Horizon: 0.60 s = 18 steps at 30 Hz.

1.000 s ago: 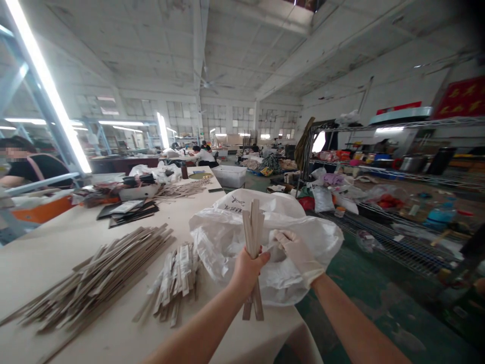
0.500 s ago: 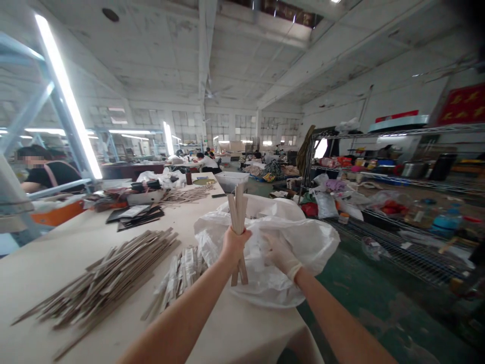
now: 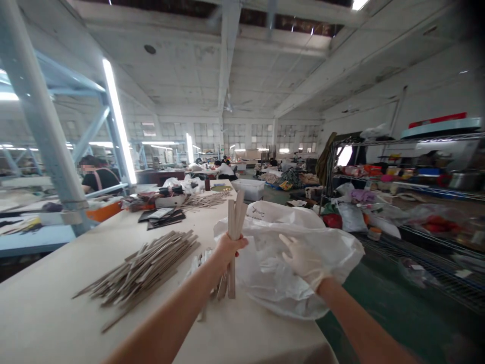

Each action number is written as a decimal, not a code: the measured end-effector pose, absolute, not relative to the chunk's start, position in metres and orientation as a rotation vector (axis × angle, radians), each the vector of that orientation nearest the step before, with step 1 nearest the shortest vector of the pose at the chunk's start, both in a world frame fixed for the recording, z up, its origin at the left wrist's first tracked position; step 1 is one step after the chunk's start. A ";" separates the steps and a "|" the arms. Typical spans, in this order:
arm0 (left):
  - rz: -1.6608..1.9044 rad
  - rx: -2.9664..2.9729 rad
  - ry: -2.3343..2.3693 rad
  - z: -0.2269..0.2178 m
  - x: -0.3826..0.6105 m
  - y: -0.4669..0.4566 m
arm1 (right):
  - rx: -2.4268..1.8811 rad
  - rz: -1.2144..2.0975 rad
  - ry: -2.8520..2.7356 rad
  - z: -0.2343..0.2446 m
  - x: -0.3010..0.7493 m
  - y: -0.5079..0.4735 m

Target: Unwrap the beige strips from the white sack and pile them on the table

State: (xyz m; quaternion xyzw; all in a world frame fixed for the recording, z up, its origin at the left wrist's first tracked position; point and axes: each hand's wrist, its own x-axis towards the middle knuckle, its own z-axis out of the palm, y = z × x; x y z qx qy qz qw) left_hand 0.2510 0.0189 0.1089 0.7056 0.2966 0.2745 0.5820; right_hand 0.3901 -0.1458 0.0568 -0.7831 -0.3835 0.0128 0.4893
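Observation:
My left hand [image 3: 228, 248] is closed around a bundle of flat, greyish-beige strips [image 3: 235, 218], held upright over the table. In a pale glove, my right hand [image 3: 305, 260] has its fingers apart and holds nothing that I can see. It is over the mouth of a large white plastic bag [image 3: 273, 298], which lies spread at the table's right edge. Left of my forearm a big heap of the same strips [image 3: 147, 268] lies on the table. A smaller pile of strips [image 3: 200, 260] sits partly hidden behind my left forearm.
The pale tabletop [image 3: 49, 308] carries black flat pieces [image 3: 162, 217] and clutter further back. Wire shelving [image 3: 417, 263] full of goods stands on the right beyond the green floor [image 3: 364, 298]. A person [image 3: 99, 177] sits at far left behind a blue metal frame [image 3: 56, 126].
The view has turned left, so things appear shifted right. My right hand has moved away from the left and its fingers have spread. The left still grips the strips.

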 end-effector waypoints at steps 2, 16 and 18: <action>0.591 1.689 0.689 0.106 0.242 0.012 | -1.840 0.092 -0.978 0.060 0.372 -0.150; 0.390 1.812 0.742 0.050 0.171 -0.009 | -0.916 1.441 -0.435 -0.008 0.212 -0.121; 0.369 1.769 0.772 0.048 0.157 -0.007 | -0.921 1.374 -0.366 -0.014 0.213 -0.118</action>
